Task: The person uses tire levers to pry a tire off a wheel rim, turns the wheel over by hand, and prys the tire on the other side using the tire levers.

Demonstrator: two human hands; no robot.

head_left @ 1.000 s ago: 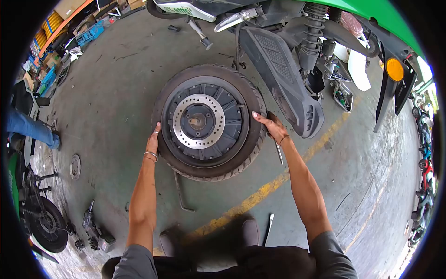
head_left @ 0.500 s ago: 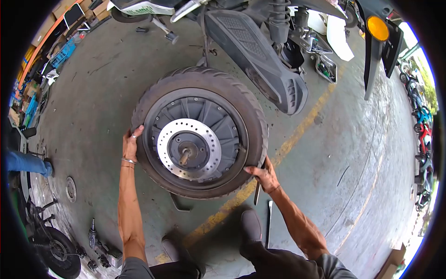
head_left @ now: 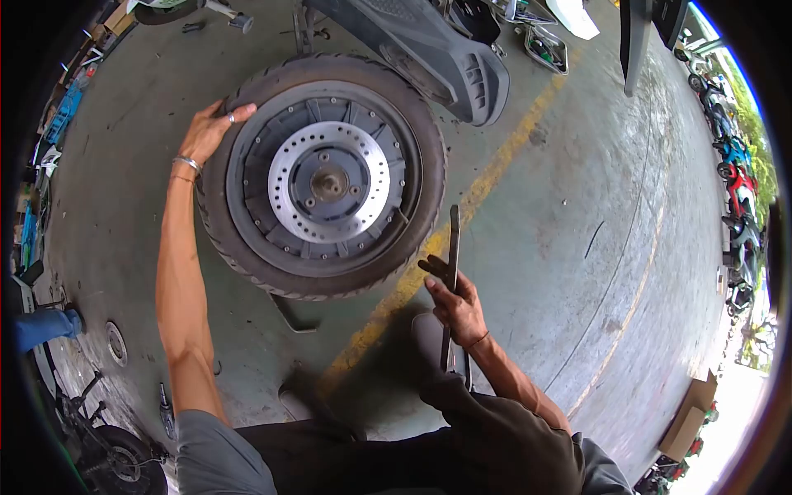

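Observation:
A scooter wheel with a black tyre [head_left: 216,194] lies flat on the floor, its drilled silver brake disc [head_left: 280,177] and short axle [head_left: 329,183] facing up. My left hand [head_left: 213,132] grips the tyre's upper left edge, thumb on top of the sidewall. To the lower right of the wheel, my right hand [head_left: 459,307] is closed around a long flat metal bar [head_left: 454,239], apart from the tyre. The bar's lower end reaches down by my knee. Under the tyre's bottom edge, a bent metal rod [head_left: 290,318] sticks out.
A scooter's dark plastic body part [head_left: 450,62] hangs above the wheel at upper right. A tray of small parts [head_left: 546,49] sits beyond it. At left are another person's leg [head_left: 48,328], a round metal disc [head_left: 116,343] and a power tool [head_left: 167,410]. An open cardboard box [head_left: 689,419] stands lower right.
The wheel has come down flat and lies farther up the view. My right hand has left the tyre and taken hold of the metal bar. My left hand has shifted up along the tyre.

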